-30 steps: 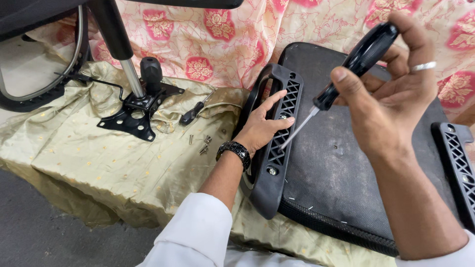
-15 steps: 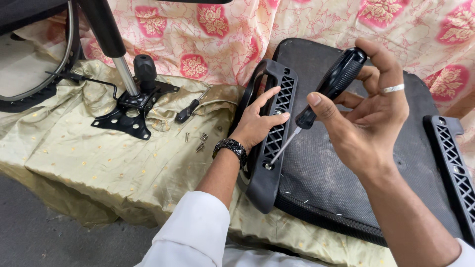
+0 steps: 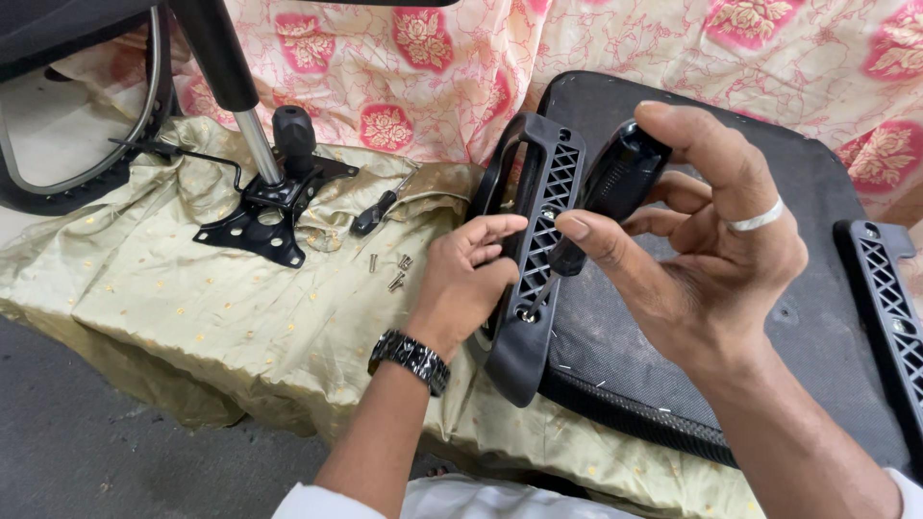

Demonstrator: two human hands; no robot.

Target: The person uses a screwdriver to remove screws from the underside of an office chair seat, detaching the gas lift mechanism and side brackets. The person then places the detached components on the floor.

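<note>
Our right hand, gripping the screwdriver, has dropped its tip onto the armrest screw, while our left hand now curls around the armrest.

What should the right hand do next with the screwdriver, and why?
Probably turn it. The right hand holds the screwdriver with its tip on the lower screw of the black armrest, and the left hand steadies that armrest against the chair seat.
</note>
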